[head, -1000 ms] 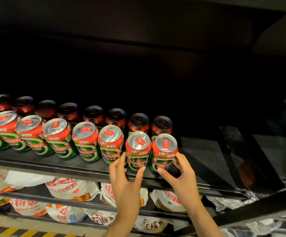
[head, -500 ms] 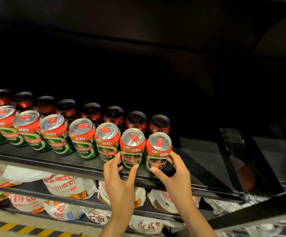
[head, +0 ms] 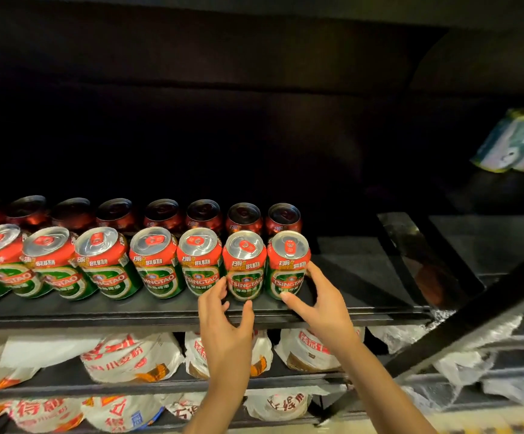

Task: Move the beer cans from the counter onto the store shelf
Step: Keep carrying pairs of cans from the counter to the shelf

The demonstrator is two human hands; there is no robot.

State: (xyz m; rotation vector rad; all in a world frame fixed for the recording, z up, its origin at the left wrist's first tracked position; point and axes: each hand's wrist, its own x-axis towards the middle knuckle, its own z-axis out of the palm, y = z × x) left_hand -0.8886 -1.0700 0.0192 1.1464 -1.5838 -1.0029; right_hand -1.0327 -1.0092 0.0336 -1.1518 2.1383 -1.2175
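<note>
Two rows of red-and-green beer cans stand on the dark store shelf [head: 97,313]; the back row [head: 163,214] is in shadow. At the right end of the front row, my right hand [head: 323,305] grips the last can [head: 288,264], thumb on its lower front and fingers on its right side. My left hand [head: 226,321] sits in front of the neighbouring can [head: 244,267]. Its fingers curl beside the can's left side and its thumb tip lies just below the base, so its hold is loose. Both cans stand upright on the shelf.
To the right of the cans the shelf is bare and dark [head: 364,277]. A black diagonal bar [head: 473,317] crosses the lower right. White printed bags [head: 129,355] fill the two shelves below. A pale green package [head: 517,142] lies at the upper right.
Both hands have pushed the two right-end cans back in line with the front row. My left thumb has slid off its can down to the shelf edge. My right hand keeps its grip.
</note>
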